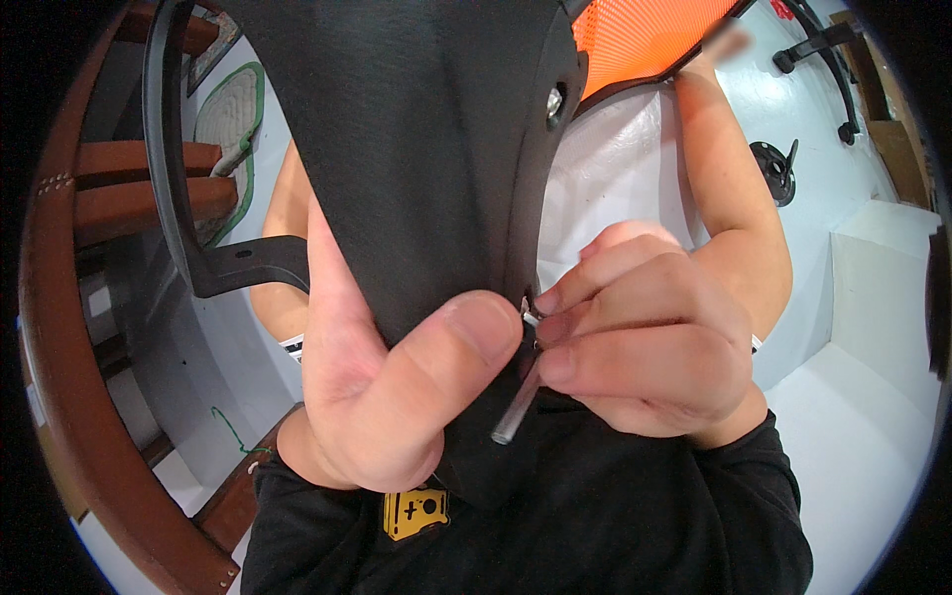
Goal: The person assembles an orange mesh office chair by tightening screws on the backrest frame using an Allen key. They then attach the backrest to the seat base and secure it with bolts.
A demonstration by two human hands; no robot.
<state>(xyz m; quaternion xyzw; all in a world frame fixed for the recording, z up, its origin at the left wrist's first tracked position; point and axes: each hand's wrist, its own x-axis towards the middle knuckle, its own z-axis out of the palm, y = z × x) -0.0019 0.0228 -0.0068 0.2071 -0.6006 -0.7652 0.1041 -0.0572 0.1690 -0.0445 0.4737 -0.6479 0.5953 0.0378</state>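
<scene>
A black chair seat (397,149) lies across my lap, with a metal-lined hole in its right edge. My left hand (387,387) grips its near end, the thumb on top and the other fingers hidden underneath. The thumb tip is beside a small bright metal piece at the seat's edge, too small to name. My right hand (645,337) is closed, its fingertips pinching a thin metal rod that looks like a hex key (511,416). The rod's free end points down toward my shirt. A black looped armrest (174,169) stands left of the seat.
An orange mesh chair back (645,40) is at the far side. Beyond my right leg are a black wheeled chair base (828,45), a round black part with a lever (773,169) and a cardboard box (897,159). Brown furniture (64,297) lines the left.
</scene>
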